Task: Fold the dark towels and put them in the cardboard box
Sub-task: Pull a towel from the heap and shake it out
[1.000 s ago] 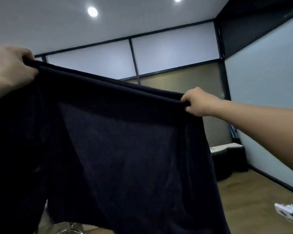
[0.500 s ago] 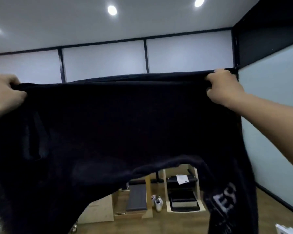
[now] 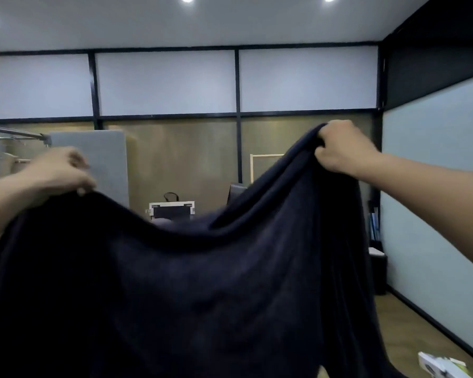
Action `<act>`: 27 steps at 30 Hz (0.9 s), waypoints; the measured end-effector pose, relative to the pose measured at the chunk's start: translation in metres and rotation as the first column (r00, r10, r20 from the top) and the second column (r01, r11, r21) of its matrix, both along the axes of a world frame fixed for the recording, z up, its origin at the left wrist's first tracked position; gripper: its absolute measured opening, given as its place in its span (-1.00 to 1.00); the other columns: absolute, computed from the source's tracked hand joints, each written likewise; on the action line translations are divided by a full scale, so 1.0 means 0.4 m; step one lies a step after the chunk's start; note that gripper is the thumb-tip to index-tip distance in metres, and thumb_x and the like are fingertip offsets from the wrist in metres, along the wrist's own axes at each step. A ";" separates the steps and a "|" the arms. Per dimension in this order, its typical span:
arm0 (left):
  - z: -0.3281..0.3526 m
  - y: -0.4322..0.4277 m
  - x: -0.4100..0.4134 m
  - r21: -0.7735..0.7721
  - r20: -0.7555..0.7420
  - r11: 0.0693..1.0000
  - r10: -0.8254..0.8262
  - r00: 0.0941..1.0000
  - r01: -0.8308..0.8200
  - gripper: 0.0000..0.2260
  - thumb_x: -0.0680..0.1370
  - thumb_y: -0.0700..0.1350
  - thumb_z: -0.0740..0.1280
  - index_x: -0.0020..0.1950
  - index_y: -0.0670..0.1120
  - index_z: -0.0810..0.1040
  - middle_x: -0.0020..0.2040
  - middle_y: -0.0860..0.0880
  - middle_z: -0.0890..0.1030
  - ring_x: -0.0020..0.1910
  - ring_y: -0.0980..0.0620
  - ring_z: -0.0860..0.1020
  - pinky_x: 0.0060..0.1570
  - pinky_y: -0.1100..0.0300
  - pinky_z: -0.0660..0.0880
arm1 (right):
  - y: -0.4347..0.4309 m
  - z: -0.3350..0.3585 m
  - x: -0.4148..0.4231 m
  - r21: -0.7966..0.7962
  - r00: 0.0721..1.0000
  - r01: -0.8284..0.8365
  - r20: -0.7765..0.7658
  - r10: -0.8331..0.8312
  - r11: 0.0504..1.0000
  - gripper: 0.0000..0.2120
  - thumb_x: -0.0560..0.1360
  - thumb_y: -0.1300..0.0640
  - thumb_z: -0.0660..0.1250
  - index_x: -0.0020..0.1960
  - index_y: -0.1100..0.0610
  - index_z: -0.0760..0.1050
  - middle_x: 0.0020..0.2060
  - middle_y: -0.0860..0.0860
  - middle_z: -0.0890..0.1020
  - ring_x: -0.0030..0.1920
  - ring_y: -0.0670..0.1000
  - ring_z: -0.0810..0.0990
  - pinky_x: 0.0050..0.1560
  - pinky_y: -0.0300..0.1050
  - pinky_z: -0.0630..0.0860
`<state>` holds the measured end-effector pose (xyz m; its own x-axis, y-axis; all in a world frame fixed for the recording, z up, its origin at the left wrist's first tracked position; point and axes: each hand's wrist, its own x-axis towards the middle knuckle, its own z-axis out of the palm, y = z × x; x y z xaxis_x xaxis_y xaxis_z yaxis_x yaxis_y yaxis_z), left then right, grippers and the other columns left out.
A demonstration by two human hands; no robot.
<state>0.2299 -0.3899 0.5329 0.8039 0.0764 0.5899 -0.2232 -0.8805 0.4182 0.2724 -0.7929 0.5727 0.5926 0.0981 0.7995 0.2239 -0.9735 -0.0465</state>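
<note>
The wooden floor (image 3: pixel 410 331) is showing only as a narrow brown strip at the lower right, running along the foot of the pale right-hand wall. The dark towel (image 3: pixel 202 296) is hiding the rest of it. A dark low cabinet (image 3: pixel 378 274) with a white top is standing at the far end of the strip, just beside the wall. Nearer, white and green packages (image 3: pixel 443 365) are lying on the boards, well apart from the cabinet and too blurred to identify.
</note>
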 end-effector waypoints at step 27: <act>0.245 -0.475 -0.027 0.529 0.512 0.788 -0.002 0.859 -0.314 -0.70 0.48 -0.16 0.23 0.13 -0.02 0.64 0.00 -0.20 0.54 -0.09 -0.25 0.47 -0.15 0.02 0.35 | 0.152 -0.179 0.000 0.294 0.971 -0.152 -0.133 0.197 0.944 -0.70 0.35 -0.02 0.41 0.08 -0.05 0.59 -0.02 0.07 0.65 0.03 0.21 0.62 -0.04 -0.04 0.54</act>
<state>0.2190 -0.5800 0.6311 0.4275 -0.3042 0.8513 -0.0846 -0.9510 -0.2973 0.2722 -0.7322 0.5010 0.7073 -0.0023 0.7069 0.3566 -0.8623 -0.3596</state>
